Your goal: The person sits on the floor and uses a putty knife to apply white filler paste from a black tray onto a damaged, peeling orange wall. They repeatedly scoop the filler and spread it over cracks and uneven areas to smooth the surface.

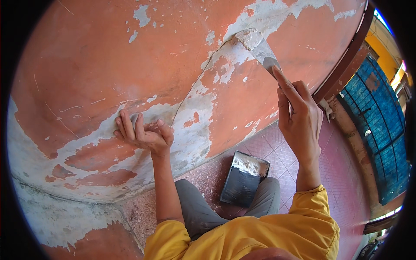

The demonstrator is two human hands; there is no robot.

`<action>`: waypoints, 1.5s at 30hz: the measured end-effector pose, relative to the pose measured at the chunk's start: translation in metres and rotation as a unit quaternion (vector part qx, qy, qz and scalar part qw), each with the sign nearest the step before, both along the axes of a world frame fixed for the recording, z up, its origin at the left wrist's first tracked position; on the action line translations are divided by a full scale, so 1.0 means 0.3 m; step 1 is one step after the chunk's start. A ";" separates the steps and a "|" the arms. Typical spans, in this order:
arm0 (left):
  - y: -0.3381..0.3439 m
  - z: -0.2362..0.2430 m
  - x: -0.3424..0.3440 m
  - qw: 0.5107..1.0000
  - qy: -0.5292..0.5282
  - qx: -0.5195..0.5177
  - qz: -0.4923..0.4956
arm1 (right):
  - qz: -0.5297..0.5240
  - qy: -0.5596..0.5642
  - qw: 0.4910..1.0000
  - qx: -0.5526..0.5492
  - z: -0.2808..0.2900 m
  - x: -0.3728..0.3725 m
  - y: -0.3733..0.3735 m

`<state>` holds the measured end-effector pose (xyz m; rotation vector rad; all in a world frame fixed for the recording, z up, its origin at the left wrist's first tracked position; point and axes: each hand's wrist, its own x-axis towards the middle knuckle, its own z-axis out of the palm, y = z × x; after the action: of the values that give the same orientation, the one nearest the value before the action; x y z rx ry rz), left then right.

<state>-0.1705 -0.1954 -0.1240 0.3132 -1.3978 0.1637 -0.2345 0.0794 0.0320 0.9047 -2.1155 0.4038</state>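
My right hand [299,119] grips a putty knife [260,47], index finger stretched along its blade. The blade, smeared with grey-white filler, lies flat against an orange-red wall [108,56] on a patch of fresh filler. My left hand [143,134] rests on the wall lower left, fingers curled against a pale peeled patch, holding nothing. Both sleeves are yellow, pushed up the forearms.
A dark rectangular tray [243,177] with white filler at its far end lies on the reddish tiled floor [338,173] between my knees. The wall shows large flaked white areas. A dark red frame [346,60] and a blue grille [377,117] stand at the right.
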 end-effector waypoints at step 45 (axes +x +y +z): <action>-0.041 -0.027 -0.014 0.998 0.027 -0.017 -0.047 | 0.004 -0.010 1.000 -0.026 0.013 0.071 -0.013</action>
<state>-0.1745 -0.2077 -0.1320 0.2217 -1.3519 0.1019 -0.2131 0.0756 0.0359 0.8834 -2.1107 0.4720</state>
